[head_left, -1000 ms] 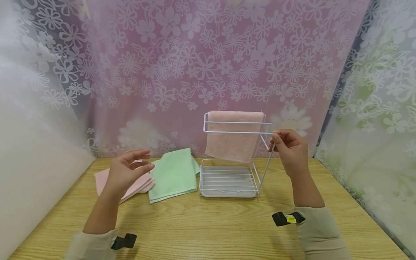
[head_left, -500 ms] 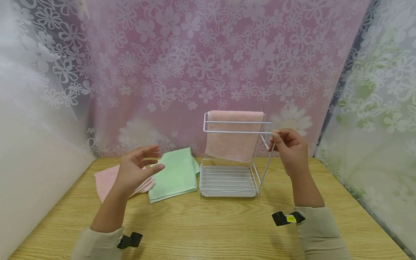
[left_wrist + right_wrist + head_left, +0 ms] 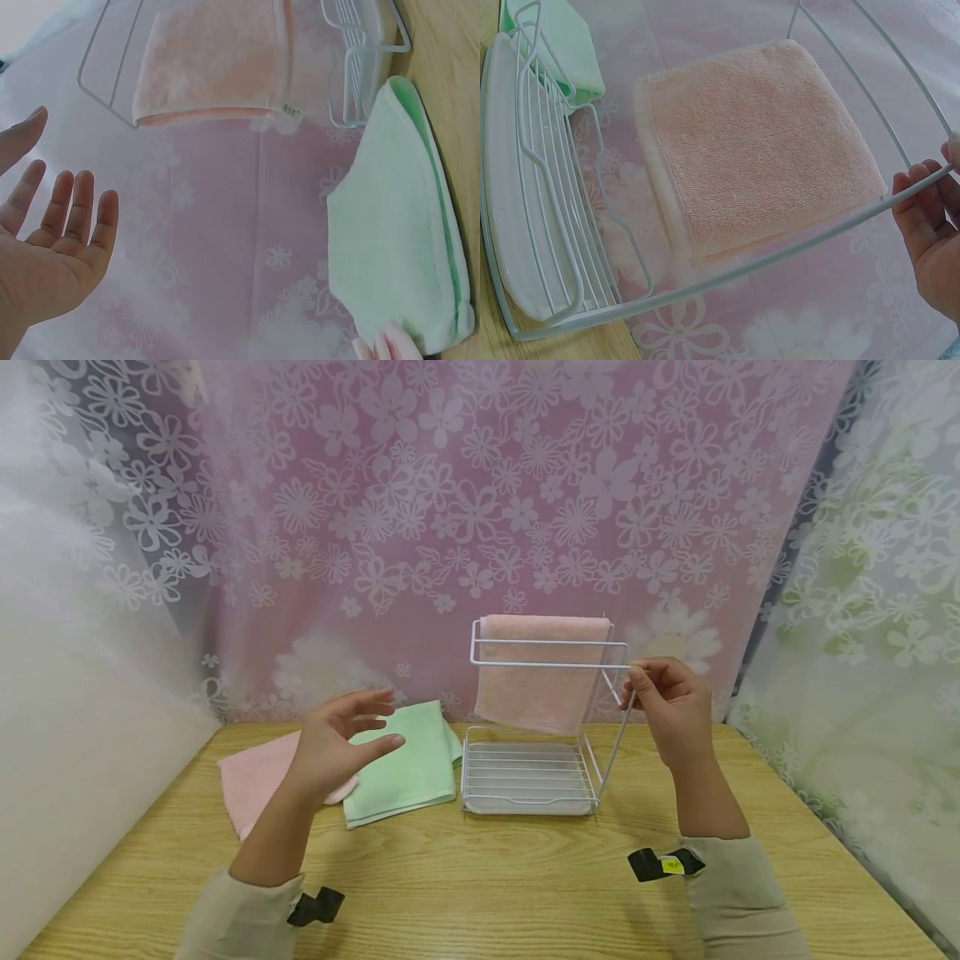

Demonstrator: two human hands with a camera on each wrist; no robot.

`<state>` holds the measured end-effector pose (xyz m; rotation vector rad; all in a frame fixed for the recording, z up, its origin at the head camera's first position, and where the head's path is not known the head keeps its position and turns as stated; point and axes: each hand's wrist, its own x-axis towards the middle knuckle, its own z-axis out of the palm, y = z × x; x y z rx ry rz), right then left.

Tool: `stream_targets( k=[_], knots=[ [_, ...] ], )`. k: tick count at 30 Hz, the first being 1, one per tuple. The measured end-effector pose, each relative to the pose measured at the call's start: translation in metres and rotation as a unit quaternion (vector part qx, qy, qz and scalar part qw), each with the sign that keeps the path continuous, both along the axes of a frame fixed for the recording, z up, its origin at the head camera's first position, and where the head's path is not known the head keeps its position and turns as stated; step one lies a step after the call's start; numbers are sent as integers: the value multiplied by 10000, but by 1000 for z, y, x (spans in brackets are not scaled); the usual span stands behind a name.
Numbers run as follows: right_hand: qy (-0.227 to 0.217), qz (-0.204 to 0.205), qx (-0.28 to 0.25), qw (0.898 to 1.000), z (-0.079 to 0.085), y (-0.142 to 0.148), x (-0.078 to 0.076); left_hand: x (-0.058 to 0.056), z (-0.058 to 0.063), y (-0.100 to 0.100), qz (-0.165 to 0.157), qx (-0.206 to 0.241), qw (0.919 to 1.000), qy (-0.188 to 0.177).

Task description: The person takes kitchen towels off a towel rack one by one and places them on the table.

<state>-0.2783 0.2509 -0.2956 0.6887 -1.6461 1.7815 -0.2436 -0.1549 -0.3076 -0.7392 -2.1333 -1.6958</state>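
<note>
My right hand (image 3: 673, 706) pinches the upper right corner of a white wire rack (image 3: 551, 666), thumb in front and fingers curled behind the bar. Over the rack's back bar hangs a peach-pink towel (image 3: 528, 697), its folded body facing the right wrist view. My left hand (image 3: 341, 739) is in the air with fingers spread and nothing between them. Below and behind it lie a folded green towel (image 3: 412, 760) and a second pink towel (image 3: 255, 777), which my left forearm partly covers. In the left wrist view the left palm (image 3: 52, 270) shows bare.
At the rack's foot sits a white drip tray (image 3: 510, 187) under a wire grid (image 3: 525, 772). The wooden table (image 3: 480, 893) runs to a pink floral curtain (image 3: 420, 527) at the back. Pale sheets (image 3: 82, 652) close in the left and right sides.
Across the frames my left hand has moved to the right, from over the pink towel to in front of the green one. The right hand and the rack have stayed in place.
</note>
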Motion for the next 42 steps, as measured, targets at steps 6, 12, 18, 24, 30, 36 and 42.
stream_targets(
  k=[6,12,18,24,30,36,42],
  knots=[
    [12,5,78,10000,0,1,0,-2,7,10,-137,-65,9997,198],
    [-13,-14,82,10000,-1,2,0,-4,12,20,-316,-139,9987,378],
    [3,63,63,10000,-2,3,0,-7,20,30,-425,-254,9969,609],
    [2,96,63,9999,-2,2,0,-9,29,40,-370,-545,9946,802],
    [-75,-25,94,9999,-2,2,0,-13,39,47,-443,-714,9919,958],
    [-16,87,68,9999,-2,2,0,-17,49,55,-530,-748,9894,1130],
    [10,98,87,9999,-1,2,0,-20,58,62,-636,-815,9876,1180]
  ],
)
